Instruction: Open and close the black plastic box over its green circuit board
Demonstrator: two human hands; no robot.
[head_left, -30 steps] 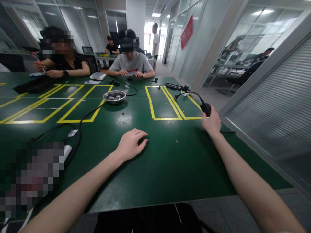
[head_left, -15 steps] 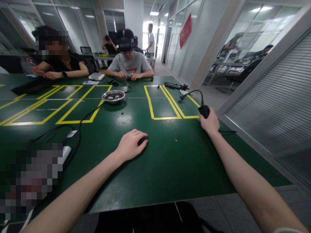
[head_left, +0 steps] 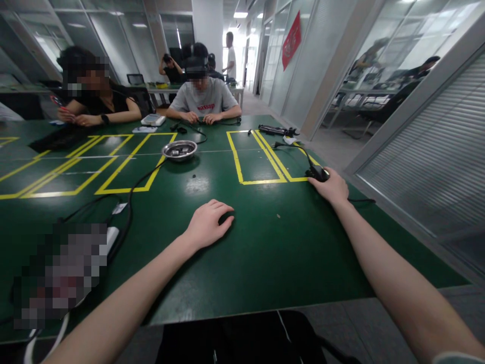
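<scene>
My left hand (head_left: 210, 223) lies on the green table (head_left: 250, 273), thumb and fingers apart, with nothing in it. Out by the right edge, my right hand (head_left: 333, 188) is closed around a black power adapter (head_left: 318, 174), which rests low at the tabletop near the corner of a yellow tape outline (head_left: 297, 179). A thin black cord (head_left: 303, 150) runs from the adapter to a plug (head_left: 277, 145) lying inside the tape. Another cable (head_left: 361, 200) comes out behind the hand. Part of the adapter is hidden by my fingers.
A metal bowl (head_left: 179, 150) with small metal parts stands mid-table. Black folded legs resembling a tripod (head_left: 278, 130) lie at the far right. At left are a thick black cable (head_left: 131, 202) and a blurred-out object (head_left: 64, 275). Two people (head_left: 206, 96) (head_left: 102, 103) sit across the table.
My right hand has lowered the power adapter to the tabletop, and its cord and plug now lie flatter and further left. My left hand stays in place. The view has shifted slightly.
</scene>
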